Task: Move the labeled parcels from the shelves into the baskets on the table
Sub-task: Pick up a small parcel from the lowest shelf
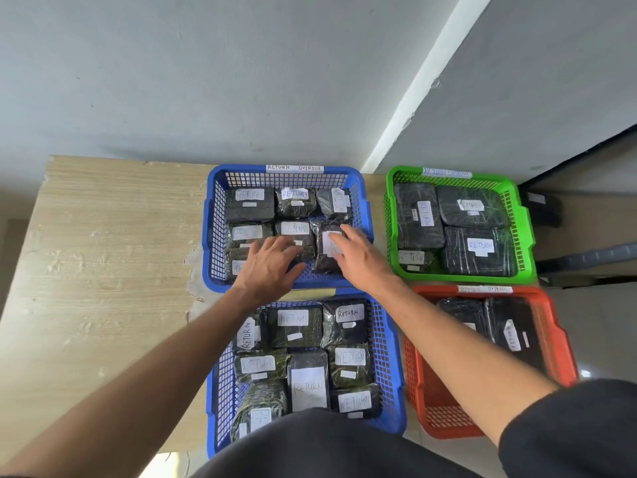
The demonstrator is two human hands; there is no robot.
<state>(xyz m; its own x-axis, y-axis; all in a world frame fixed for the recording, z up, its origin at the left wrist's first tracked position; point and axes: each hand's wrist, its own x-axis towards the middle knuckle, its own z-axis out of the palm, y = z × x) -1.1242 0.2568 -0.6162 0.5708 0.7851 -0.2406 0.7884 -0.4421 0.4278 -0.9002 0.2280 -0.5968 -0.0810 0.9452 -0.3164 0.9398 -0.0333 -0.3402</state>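
Observation:
The far blue basket (213,215) holds several black wrapped parcels with white "RETURN" labels. My left hand (269,267) lies flat with spread fingers on the parcels at its front left. My right hand (358,253) rests on a dark parcel (325,248) at its front right, fingers touching the label; I cannot tell whether it grips it. A near blue basket (387,343) below is full of the same labelled parcels. The green basket (517,201) at the right holds several parcels. The red basket (427,401) at the near right holds two.
The baskets stand on a pale wooden table (103,270) against a grey wall (206,81). Bare tabletop extends to the left of the blue baskets. Dark objects (544,208) sit on the floor beyond the table's right edge.

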